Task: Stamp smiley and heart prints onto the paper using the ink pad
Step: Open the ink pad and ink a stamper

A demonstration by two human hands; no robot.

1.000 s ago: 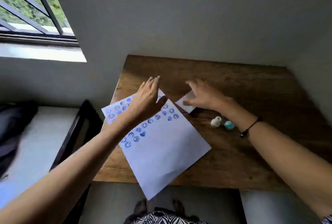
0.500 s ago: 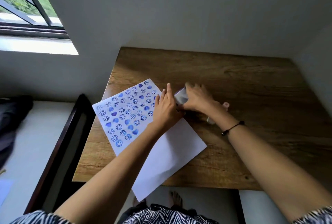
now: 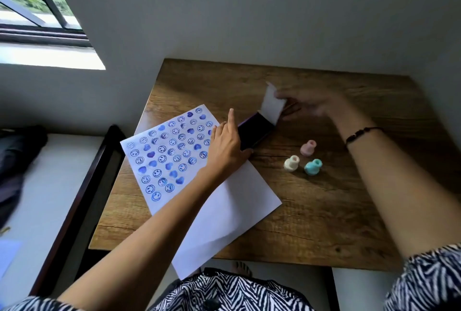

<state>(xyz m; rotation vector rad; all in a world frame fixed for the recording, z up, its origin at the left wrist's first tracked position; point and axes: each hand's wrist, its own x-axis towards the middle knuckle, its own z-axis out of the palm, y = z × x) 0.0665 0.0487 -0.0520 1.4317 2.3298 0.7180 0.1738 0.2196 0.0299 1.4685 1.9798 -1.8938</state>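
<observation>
Lid (image 3: 272, 104) now swung up by right hand (image 3: 308, 104), pinched | left hand (image 3: 225, 147) steadying pad (image 3: 254, 133), fingers loose | ink exposed, stamps (image 3: 303, 159) untouched

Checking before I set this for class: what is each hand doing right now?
Left hand: open, index finger raised, steadying the ink pad.
Right hand: blurred, pinching the pad's white lid open.

A wooden table (image 3: 324, 211) sits in a corner of plain grey walls (image 3: 224, 11). A barred window (image 3: 37, 11) at upper left admits daylight onto its sill (image 3: 50, 57).
</observation>
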